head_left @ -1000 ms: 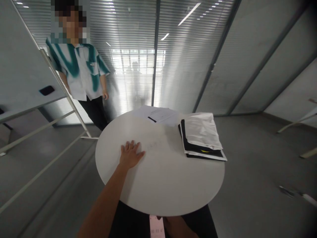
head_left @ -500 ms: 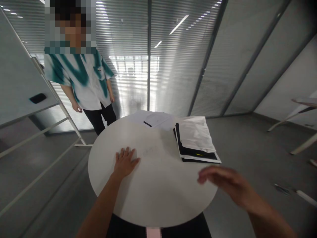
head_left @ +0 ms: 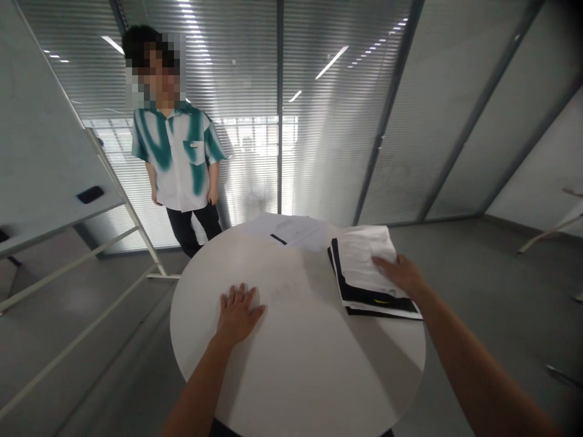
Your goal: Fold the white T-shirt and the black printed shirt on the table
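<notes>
My left hand [head_left: 238, 315] lies flat on the white round table [head_left: 291, 370], fingers spread, holding nothing. At the table's right side is a stack of folded black and white cloth, with a folded white garment [head_left: 362, 255] on top. My right hand [head_left: 404, 276] is at the right edge of this garment, its thumb laid over the top and its other fingers mostly hidden at the side. Below the white piece, a folded black garment [head_left: 357, 294] with a small yellow mark shows at the front edge.
Loose paper sheets [head_left: 298, 230] lie at the table's far edge. A person [head_left: 182, 164] in a green and white shirt stands beyond the table at left. A whiteboard [head_left: 50, 133] on a metal frame stands at the left, with a black eraser-like object [head_left: 90, 194] on it.
My right hand has moved from the air near the table's right front edge onto the cloth stack. My left hand stays flat on the table. The view has shifted slightly.
</notes>
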Demonstrator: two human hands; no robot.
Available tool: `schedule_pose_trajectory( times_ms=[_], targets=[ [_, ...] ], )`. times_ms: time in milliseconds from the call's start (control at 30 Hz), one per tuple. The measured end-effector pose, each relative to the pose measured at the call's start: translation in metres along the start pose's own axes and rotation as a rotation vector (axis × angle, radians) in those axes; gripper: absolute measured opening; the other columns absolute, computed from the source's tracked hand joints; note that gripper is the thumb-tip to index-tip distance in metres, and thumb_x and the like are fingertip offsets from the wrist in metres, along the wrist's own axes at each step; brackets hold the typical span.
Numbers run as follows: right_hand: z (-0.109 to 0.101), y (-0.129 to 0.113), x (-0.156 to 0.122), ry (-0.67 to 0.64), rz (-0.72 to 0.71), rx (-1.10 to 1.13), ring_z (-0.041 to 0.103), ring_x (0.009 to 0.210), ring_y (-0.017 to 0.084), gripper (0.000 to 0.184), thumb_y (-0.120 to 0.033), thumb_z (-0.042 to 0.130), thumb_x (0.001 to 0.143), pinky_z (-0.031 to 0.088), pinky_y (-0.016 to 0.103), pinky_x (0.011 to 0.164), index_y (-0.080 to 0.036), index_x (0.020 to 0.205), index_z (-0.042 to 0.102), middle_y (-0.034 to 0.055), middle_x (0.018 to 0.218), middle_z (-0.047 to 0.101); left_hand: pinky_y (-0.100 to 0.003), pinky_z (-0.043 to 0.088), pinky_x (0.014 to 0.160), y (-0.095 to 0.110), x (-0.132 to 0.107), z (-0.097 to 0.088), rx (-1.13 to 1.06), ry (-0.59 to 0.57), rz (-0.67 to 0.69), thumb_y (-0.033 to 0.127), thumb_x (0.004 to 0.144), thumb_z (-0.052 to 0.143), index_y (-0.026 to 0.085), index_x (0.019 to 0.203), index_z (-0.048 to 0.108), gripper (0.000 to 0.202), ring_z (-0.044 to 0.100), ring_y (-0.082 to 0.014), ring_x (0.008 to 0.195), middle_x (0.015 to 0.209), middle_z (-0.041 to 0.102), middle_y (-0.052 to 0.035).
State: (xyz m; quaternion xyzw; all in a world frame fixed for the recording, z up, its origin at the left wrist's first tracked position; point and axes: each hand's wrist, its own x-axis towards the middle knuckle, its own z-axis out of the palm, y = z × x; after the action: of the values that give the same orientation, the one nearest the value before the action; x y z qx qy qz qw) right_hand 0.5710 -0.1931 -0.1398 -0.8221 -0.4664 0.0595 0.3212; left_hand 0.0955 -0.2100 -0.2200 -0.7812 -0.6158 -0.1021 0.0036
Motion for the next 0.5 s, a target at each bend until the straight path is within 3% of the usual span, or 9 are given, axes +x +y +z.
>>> schedule_pose_trajectory(
  times_ms=[67,200,500],
  targets=[
    [0.001,0.002,0.001,-0.07,0.048,-0.013,0.06,0.103,0.036,0.083,-0.073,0.053,0.074,0.046,0.048,0.085,-0.004,0.12,0.056,0.0277,0.113,0.061,-0.062,0.019,0.112,0.0,0.0,0.002,0.006,0.025,0.01,0.063,0.091,0.03,0.028,0.146,0.041,0.066,0.021,-0.0398,0.143,0.155,0.032,-0.011],
    [0.002,0.001,0.006,-0.088,0.048,-0.047,0.051,0.119,0.041,0.085,-0.07,0.051,0.076,0.043,0.049,0.095,-0.005,0.131,0.048,0.0277,0.127,0.054,-0.063,0.021,0.11,-0.002,-0.001,0.007,0.013,0.075,0.027,0.059,0.092,0.034,0.028,0.144,0.043,0.062,0.025,-0.0404,0.141,0.153,0.035,-0.0118],
    [0.011,-0.008,-0.005,-0.011,-0.052,-0.139,0.05,0.12,0.043,0.086,-0.069,0.042,0.081,0.041,0.051,0.097,-0.005,0.138,0.04,0.0298,0.125,0.051,-0.063,0.022,0.11,-0.003,0.0,0.01,0.01,0.095,0.027,0.061,0.091,0.033,0.03,0.143,0.045,0.062,0.026,-0.0402,0.141,0.152,0.036,-0.0111]
  ],
)
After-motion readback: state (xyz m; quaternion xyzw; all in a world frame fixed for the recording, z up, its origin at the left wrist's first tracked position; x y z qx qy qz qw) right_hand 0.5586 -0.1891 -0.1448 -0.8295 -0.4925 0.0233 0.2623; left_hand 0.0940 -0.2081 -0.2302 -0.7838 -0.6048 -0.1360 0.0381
